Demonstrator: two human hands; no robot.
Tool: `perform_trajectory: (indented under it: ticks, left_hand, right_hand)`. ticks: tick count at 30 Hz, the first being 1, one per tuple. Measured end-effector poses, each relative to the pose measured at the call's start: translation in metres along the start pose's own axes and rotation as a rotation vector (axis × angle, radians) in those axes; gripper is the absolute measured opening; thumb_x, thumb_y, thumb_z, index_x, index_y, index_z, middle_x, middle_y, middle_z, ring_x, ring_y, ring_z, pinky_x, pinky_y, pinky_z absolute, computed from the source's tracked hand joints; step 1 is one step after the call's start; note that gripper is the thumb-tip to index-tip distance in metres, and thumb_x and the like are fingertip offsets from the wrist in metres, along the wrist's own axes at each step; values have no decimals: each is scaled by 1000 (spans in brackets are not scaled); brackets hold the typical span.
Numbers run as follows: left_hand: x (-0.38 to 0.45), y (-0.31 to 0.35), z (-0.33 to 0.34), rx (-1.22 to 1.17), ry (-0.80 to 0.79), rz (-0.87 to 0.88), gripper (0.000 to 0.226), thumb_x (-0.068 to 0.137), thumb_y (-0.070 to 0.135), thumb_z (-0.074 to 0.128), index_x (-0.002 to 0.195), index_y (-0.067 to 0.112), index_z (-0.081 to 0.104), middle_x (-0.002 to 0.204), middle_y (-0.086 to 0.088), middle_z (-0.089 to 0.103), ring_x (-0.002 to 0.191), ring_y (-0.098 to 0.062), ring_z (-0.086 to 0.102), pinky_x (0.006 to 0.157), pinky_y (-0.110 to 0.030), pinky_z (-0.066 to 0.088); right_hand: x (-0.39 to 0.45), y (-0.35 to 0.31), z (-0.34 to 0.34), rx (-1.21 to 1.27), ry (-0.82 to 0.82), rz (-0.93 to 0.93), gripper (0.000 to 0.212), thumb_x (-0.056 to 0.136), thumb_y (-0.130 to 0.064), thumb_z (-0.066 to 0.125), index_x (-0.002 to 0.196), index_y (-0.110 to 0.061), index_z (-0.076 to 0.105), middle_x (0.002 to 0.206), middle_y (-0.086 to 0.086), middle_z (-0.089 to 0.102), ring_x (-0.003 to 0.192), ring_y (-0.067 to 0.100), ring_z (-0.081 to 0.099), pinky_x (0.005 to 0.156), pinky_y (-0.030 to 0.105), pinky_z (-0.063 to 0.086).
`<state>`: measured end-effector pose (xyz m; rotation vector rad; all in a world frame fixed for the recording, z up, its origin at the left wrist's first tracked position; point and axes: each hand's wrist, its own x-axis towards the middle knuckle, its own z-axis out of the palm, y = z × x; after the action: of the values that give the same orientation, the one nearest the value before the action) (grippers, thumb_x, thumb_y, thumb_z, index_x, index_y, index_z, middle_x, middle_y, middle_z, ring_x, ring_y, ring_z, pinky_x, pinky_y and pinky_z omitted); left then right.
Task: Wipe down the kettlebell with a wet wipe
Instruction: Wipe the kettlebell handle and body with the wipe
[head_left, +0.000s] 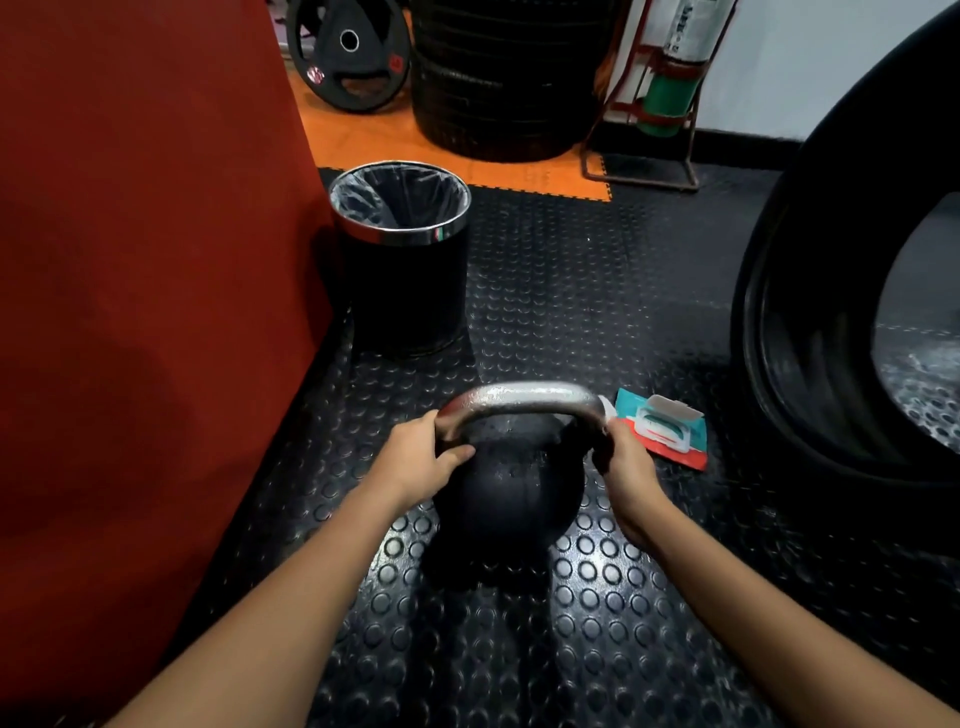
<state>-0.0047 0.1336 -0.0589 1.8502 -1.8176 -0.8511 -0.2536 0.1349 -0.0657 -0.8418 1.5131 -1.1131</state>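
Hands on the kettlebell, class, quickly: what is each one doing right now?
Left hand: curled round the left end of the kettlebell handle.
Right hand: gripping the handle's right end; a wipe under it cannot be told.

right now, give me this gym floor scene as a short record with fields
setting: black studded rubber floor
main object: black round kettlebell with silver metal handle, upright on the floor
left hand: grips the handle's left side
right hand: grips the handle's right side; a bit of white shows above it, wipe unclear
wipes: teal and red wet wipe pack, right of the kettlebell, lid open
bin: black lined waste bin with chrome rim, behind left
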Motion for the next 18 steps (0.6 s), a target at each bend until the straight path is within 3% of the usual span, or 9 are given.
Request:
perform_trajectory:
  ticks: [2, 4, 6, 9, 13, 15, 18]
  left_hand:
    - [0, 2, 1, -3, -4, -19, 42, 86, 40, 70, 120, 18, 58, 111, 4, 62, 103, -14, 56, 84, -22, 38]
    - [0, 3, 0, -11, -10, -41, 43, 87, 39, 70, 122, 19, 57, 113, 3, 62, 106, -16, 57, 85, -23, 38]
    - [1, 3, 0, -17, -19, -58, 44, 87, 39, 70, 123, 19, 57, 117, 1, 63, 109, -18, 58, 87, -24, 40]
    - [-2, 4, 0, -35, -19, -72, 43, 87, 39, 70, 122, 19, 57, 118, 0, 63, 110, -18, 58, 89, -25, 41]
    - [-5, 6, -3, -64, -27, -73, 44, 86, 39, 70, 123, 20, 57, 119, 1, 63, 112, -17, 57, 91, -25, 42]
    - [-6, 5, -4, -42, -19, -57, 42, 86, 40, 70, 121, 19, 58, 115, 2, 63, 109, -17, 57, 87, -24, 40]
    - [-5, 3, -4, -31, -10, -47, 42, 87, 40, 70, 121, 18, 59, 113, 3, 62, 106, -16, 57, 85, -22, 37]
  right_hand:
    - [2, -4, -6, -53, -4, -16, 29, 95, -33, 48, 79, -19, 67, 79, -3, 63, 74, 9, 53, 77, 32, 42]
    - [3, -11, -7, -108, -46, -114, 30, 89, -35, 47, 97, -19, 71, 104, 3, 70, 96, 18, 60, 90, 38, 45]
    - [-2, -18, -4, -92, -78, -134, 35, 93, -31, 43, 111, -21, 71, 116, -2, 72, 110, 15, 62, 98, 33, 47]
    - [-5, -10, -1, -59, -45, -15, 32, 100, -29, 39, 87, -19, 65, 84, -10, 71, 91, 14, 58, 84, 29, 44]
    - [-11, -11, 5, -27, -14, 55, 33, 103, -40, 40, 92, -24, 66, 96, -3, 66, 95, 13, 56, 85, 28, 42]
    - [-18, -15, 9, -25, -7, -16, 33, 105, -40, 41, 96, -24, 68, 98, -8, 68, 92, 8, 61, 79, 22, 44]
    - [-23, -5, 7, -71, 46, -111, 28, 109, -32, 38, 100, -30, 64, 103, -20, 64, 98, -2, 57, 84, 20, 42]
